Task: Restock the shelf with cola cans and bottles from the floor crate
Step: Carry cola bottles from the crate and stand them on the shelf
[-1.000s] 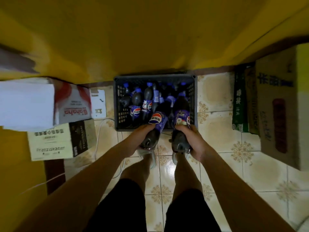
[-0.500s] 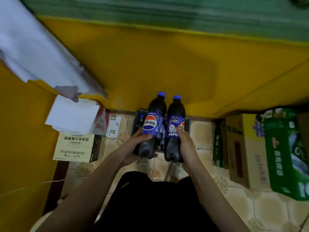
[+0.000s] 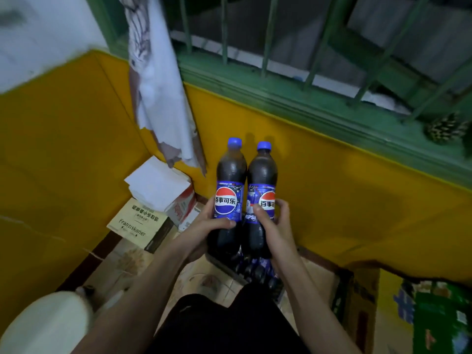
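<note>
the carrying step looks to be in hand: two cola bottles are up off the floor and held upright side by side in the middle of the frame, touching each other. the left hand (image 3: 204,226) wraps the lower body of the left bottle (image 3: 228,198), thumb across the front under the label; the right hand (image 3: 275,226) grips the right bottle (image 3: 261,200) the same way, thumb on the label and fingers curled round the far side. neither hand has a finger to spare.

the crate (image 3: 255,270) sits on the floor just below the bottles, lower centre, mostly hidden behind them, with more dark bottles showing inside. no shelf is in view, only a yellow wall (image 3: 332,187) and a green barred window (image 3: 306,72) across the top of the frame. so i'd say the next move calls for turning toward wherever the shelf stands, keeping both bottles upright, and setting them down one at a time.

writing: each bottle has a blue cap and a blue label with the red, white and blue pepsi globe and the characters 百事可乐; "pepsi" in latin letters shows on the right one. at centre left a cream carton (image 3: 138,226) reads "franziskaner", with chinese lines too small for me to read.
</note>
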The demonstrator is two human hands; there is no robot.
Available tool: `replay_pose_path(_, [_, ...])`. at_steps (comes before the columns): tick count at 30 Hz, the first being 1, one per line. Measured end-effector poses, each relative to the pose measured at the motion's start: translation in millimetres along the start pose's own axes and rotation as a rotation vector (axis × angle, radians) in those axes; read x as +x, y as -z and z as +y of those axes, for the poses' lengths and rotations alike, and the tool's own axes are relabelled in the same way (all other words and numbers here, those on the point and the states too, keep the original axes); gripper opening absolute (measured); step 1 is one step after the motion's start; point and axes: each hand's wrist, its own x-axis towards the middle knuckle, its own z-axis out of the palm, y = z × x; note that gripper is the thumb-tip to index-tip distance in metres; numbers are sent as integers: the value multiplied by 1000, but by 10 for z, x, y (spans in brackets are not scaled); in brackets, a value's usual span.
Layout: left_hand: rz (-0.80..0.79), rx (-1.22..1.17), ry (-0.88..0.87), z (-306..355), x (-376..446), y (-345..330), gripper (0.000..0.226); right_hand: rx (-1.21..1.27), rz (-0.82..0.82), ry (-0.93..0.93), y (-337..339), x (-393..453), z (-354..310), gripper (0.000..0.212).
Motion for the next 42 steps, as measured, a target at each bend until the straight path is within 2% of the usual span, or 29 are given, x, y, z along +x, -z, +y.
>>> replay_pose_path(6, [199,-138,-190,-146,-615,-290,57,-93,-180,144,-10,-346,-74,59])
replay_pose_path(15, [519,-237,-401,-298,-1792,-202,54,-106,-521,190,-525,-1032,49,35])
replay_pose_path(19, [650,-263,-506,-432,-2407,-94,52,-124,-685,196,-847,-1461,108,39])
replay_pose_path(23, [779,-325,-612,-589,-3081,44,45,-177,-855,202,-1210,-1966,195,34])
replay_pose_path(27, [919,-342,-721,-785,-3916,223,52,-233,-1003,204,-1647,-2642,447,33])
replay_pose_path(32, [1100,-356,-809,-1227,-5238,376,50,-253,-1179,176,-2167,-3822,900,49])
replay_pose_path(37, [1281,-366,-849,-1761,-6627,394,51,-254,-1366,135,-2605,-5119,1369,36])
replay_pose_path(42, [1455,-348,-918,-2003,-7761,402,53,-210,-1544,117,-3054,-6237,1621,36])
